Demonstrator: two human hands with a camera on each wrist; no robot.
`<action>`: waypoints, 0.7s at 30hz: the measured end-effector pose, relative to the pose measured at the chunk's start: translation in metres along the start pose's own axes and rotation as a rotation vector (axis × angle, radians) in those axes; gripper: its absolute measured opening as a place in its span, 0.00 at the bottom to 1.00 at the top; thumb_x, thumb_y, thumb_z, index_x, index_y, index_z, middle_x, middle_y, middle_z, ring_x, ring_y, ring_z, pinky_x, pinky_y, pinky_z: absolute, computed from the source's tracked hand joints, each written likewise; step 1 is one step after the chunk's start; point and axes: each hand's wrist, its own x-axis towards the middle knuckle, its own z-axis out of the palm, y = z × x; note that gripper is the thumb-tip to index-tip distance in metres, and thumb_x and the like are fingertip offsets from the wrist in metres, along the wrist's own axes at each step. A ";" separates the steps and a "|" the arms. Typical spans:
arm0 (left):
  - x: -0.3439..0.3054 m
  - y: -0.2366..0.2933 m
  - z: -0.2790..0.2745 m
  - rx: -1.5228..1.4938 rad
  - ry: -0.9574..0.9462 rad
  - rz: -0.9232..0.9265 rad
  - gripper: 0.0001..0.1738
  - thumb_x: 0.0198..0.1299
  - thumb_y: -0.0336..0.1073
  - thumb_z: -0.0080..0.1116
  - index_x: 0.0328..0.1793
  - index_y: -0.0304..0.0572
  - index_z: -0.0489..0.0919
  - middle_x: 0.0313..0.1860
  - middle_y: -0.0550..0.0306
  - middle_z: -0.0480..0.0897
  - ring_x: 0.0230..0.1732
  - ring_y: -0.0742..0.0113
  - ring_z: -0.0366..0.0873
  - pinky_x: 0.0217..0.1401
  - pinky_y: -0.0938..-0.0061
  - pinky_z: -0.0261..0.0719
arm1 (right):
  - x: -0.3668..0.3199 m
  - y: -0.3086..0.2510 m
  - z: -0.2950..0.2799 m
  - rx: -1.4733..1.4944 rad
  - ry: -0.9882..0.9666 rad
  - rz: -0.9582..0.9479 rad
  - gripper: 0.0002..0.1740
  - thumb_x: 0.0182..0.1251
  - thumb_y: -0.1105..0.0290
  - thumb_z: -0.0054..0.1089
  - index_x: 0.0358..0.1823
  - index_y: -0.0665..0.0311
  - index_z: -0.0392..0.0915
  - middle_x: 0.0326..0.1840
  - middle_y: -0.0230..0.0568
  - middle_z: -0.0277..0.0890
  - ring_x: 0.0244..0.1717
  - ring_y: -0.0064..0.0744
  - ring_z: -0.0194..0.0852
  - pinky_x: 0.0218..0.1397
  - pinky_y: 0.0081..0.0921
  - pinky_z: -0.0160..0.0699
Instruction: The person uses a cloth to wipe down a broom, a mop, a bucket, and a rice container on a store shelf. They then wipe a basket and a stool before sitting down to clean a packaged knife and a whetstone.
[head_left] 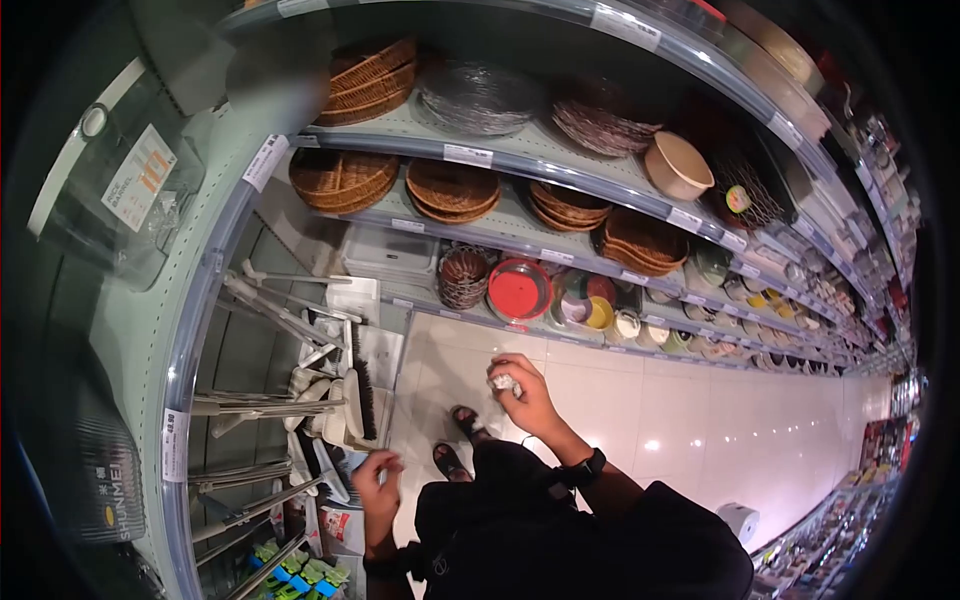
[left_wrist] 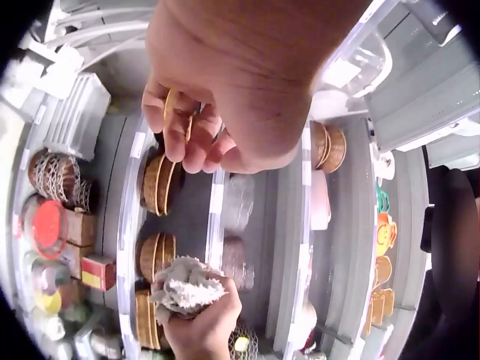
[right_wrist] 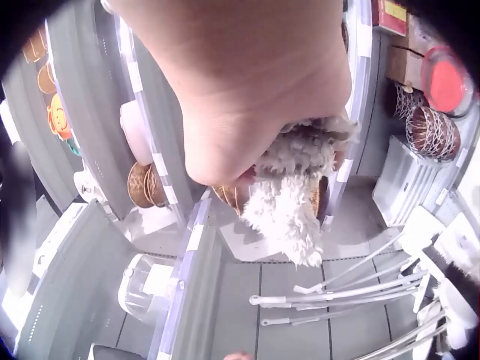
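Observation:
My right hand (head_left: pixel 530 402) grips a bunched, fluffy white-and-grey cloth (head_left: pixel 504 382) in front of my body, above the tiled floor. In the right wrist view the shaggy cloth (right_wrist: pixel 289 214) hangs down below the fingers, partly hidden by the hand (right_wrist: pixel 255 97). My left hand (head_left: pixel 377 487) is raised beside the brooms, its fingers loosely bent with nothing gripped. Seen from the left wrist, the left hand (left_wrist: pixel 232 105) hovers apart from the right hand (left_wrist: pixel 202 326) and the cloth (left_wrist: pixel 187 289).
Wicker baskets (head_left: pixel 453 188) line the shelves ahead. Below them stand a red round container (head_left: pixel 519 290) and several pots. Long-handled brooms (head_left: pixel 345 405) hang at the left, near a clear rice barrel (head_left: pixel 130 200). The shiny tiled floor (head_left: pixel 680 420) stretches right.

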 end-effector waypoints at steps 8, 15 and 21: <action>0.069 0.003 0.083 -0.108 -0.467 -0.078 0.05 0.60 0.26 0.52 0.41 0.34 0.75 0.32 0.56 0.79 0.34 0.72 0.79 0.39 0.78 0.75 | -0.036 0.026 -0.068 -0.059 0.190 0.303 0.10 0.58 0.73 0.59 0.23 0.71 0.73 0.25 0.40 0.71 0.28 0.29 0.69 0.33 0.24 0.67; 0.177 -0.021 0.176 -0.121 -0.591 -0.308 0.05 0.61 0.33 0.50 0.39 0.43 0.76 0.29 0.62 0.78 0.32 0.77 0.75 0.33 0.83 0.69 | -0.012 0.074 -0.141 0.127 0.581 0.398 0.02 0.56 0.77 0.55 0.28 0.67 0.72 0.26 0.35 0.73 0.31 0.23 0.70 0.39 0.20 0.70; 0.309 -0.031 0.228 -0.228 -0.177 -0.601 0.13 0.59 0.45 0.51 0.49 0.54 0.69 0.36 0.59 0.79 0.34 0.69 0.76 0.35 0.70 0.69 | 0.031 0.087 -0.200 0.107 0.543 0.407 0.02 0.57 0.77 0.53 0.30 0.68 0.71 0.27 0.34 0.74 0.33 0.21 0.70 0.40 0.19 0.70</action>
